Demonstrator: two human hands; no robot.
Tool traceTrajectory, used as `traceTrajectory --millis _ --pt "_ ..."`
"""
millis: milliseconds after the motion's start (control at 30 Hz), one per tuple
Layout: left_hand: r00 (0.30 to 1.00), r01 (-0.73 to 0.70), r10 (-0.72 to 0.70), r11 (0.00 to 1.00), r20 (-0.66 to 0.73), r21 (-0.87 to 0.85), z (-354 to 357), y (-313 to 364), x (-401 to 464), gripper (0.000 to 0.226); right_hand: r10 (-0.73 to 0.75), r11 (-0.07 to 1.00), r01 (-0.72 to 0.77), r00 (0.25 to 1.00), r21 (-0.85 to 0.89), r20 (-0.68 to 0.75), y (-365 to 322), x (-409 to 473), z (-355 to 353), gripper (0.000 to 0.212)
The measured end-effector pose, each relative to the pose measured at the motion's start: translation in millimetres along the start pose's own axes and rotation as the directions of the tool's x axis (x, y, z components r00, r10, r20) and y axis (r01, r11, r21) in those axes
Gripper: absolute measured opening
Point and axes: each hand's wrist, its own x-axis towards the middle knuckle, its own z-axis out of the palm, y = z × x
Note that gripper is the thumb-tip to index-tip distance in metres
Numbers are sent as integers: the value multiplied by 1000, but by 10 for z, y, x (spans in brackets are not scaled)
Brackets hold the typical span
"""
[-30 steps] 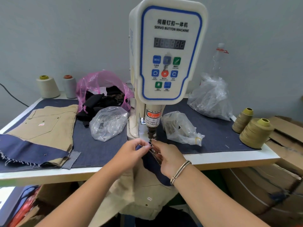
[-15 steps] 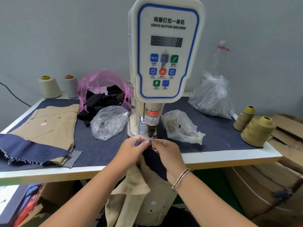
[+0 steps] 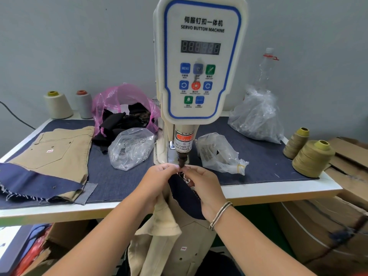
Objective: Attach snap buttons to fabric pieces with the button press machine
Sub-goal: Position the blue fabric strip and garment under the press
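Navy-and-khaki fabric piece (image 3: 184, 193) is being pinched by left hand (image 3: 157, 181) and right hand (image 3: 201, 183), directly beneath the dark metal press punch (image 3: 181, 161).

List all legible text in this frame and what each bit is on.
"伺服钉扣一体机": top of the button press machine panel.
"SERVO BUTTON MACHINE": panel, just below that.
"MENU": blue button on the panel.
"KE CARE OF / UR FINGER", partly cut off: warning label on the press column.
Display digits: unlit, no value readable.
Captions under the other buttons, small red tags on the tan fabric: too small.
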Motion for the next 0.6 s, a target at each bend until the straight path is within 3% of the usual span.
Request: traceTrajectory --millis 600 --pt "990 140 -140 985 7 -104 -25 125 -23 11 150 986 -152 988 63 30 -48 -39 2 11"
